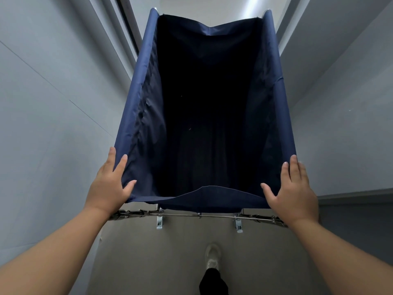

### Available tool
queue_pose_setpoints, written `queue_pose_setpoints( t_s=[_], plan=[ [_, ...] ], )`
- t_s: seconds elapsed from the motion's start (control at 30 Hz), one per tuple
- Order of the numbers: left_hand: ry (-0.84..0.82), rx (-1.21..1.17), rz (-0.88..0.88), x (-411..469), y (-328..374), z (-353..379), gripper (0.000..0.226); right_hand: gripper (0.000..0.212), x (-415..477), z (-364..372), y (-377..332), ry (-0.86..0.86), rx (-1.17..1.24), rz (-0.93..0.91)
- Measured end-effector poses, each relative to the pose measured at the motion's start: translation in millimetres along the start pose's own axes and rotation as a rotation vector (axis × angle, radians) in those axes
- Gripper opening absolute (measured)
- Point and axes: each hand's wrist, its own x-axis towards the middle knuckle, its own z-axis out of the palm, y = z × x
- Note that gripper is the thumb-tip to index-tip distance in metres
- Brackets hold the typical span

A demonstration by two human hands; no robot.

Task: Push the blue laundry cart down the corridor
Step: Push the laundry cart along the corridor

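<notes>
The blue laundry cart (140, 96) fills the middle of the view, a deep fabric bag on a metal frame, and its dark inside looks empty. My left hand (110, 184) rests on the near left corner of the rim with straight fingers along the side rail and the thumb inside. My right hand (292, 188) lies the same way on the near right corner, fingers flat and thumb spread inward. A metal crossbar (200, 215) runs under the near edge between my wrists.
Grey corridor walls (53, 103) stand close on both sides of the cart, with a wall (340, 92) on the right that steps out near my right hand. The beige floor (170, 252) lies below, with my foot in a white shoe (212, 257) on it.
</notes>
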Motion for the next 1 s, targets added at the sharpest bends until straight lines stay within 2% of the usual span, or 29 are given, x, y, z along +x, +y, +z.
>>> queue_pose_setpoints(
  t_s=[1.0],
  plan=[
    [-0.036,0.026,0.002,190.7,-6.1,-2.3,0.081,0.082,168.3,-7.4,-36.6,0.004,0.013,0.041]
  ],
)
